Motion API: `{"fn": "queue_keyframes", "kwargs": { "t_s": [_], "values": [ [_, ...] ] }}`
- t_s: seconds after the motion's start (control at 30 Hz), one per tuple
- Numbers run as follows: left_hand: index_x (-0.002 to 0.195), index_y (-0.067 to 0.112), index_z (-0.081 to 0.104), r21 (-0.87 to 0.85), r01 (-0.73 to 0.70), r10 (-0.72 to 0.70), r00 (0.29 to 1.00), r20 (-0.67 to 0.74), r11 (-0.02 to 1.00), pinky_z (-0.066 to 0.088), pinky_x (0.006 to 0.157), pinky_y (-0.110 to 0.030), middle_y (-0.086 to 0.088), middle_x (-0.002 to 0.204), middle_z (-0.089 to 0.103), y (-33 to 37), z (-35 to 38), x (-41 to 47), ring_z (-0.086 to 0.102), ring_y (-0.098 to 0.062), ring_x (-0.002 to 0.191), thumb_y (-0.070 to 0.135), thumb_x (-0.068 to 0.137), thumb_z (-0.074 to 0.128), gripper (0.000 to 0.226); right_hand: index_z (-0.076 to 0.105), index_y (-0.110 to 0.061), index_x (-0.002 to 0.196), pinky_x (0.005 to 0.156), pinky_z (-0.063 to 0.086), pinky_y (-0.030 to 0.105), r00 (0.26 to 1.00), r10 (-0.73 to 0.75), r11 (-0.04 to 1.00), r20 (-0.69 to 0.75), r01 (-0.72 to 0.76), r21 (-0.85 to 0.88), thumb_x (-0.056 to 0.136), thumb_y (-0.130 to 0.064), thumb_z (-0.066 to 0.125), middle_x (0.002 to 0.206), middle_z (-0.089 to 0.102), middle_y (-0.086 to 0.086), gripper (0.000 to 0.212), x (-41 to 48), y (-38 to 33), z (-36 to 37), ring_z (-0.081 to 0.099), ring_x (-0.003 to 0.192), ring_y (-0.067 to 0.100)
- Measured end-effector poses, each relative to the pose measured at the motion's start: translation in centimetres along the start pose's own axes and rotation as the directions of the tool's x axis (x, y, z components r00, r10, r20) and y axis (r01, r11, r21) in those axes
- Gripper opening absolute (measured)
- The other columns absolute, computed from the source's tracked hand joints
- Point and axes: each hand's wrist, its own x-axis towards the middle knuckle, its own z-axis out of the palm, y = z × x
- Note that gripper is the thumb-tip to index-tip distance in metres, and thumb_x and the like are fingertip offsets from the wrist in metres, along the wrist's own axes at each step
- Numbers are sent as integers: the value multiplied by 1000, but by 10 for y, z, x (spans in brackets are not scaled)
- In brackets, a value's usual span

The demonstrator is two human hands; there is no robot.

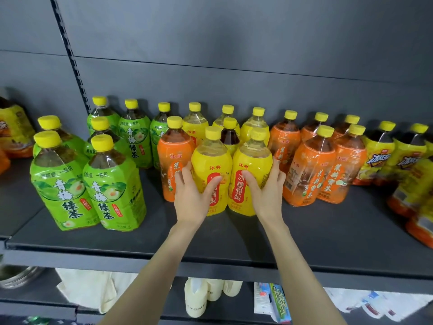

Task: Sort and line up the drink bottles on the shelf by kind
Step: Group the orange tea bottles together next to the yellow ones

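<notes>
Two yellow pear-drink bottles stand side by side at the middle of the dark shelf [234,235]. My left hand [192,195] wraps the left yellow bottle [210,165]. My right hand [264,193] wraps the right yellow bottle [251,165]. Several more yellow bottles [255,127] stand behind them, with one dark-filled bottle [230,137] among them. An orange-label bottle [173,151] stands just left of my left hand. Green tea bottles [110,181] fill the left side. Orange jasmine-tea bottles [311,165] stand to the right.
Yellow iced-tea bottles [379,156] stand at the far right, some lying at the shelf's right edge [417,207]. More yellow-wrapped bottles [14,132] sit on the neighbouring shelf at far left. Below are white bottles [196,299], cloth bags and packets. The shelf's front strip is bare.
</notes>
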Motion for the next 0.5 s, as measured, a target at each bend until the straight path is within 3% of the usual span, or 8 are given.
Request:
{"fn": "queue_keyframes", "kwargs": {
  "t_s": [0.33, 0.43, 0.5],
  "values": [
    [148, 18, 25, -6, -7, 7, 996, 86, 1000, 42, 99, -36, -9, 145, 32, -5, -8, -2, 34, -23, 133, 56, 81, 55, 83, 15, -20, 153, 105, 41, 47, 1000, -19, 994, -24, 17, -109, 86, -51, 61, 147, 36, 8, 87, -3, -3, -6, 41, 131, 27],
    [143, 16, 39, 15, -18, 16, 992, 129, 1000, 48, 97, -40, -8, 138, 46, -5, -18, 3, 47, -23, 124, 53, 85, 55, 71, 22, -17, 151, 106, 40, 48, 999, -44, 994, -29, 41, -101, 88, -45, 62, 147, 42, 6, 80, -7, -5, -10, 42, 133, 25],
    [127, 12, 55, -12, -49, 50, 996, 67, 999, 52, 87, -40, -7, 124, 57, -1, -27, 4, 59, -22, 107, 51, 85, 56, 57, 30, -14, 148, 105, 42, 48, 996, -62, 992, -67, 55, -112, 89, -39, 62, 144, 46, 7, 72, -11, -6, -12, 45, 131, 24]
  ]
}}
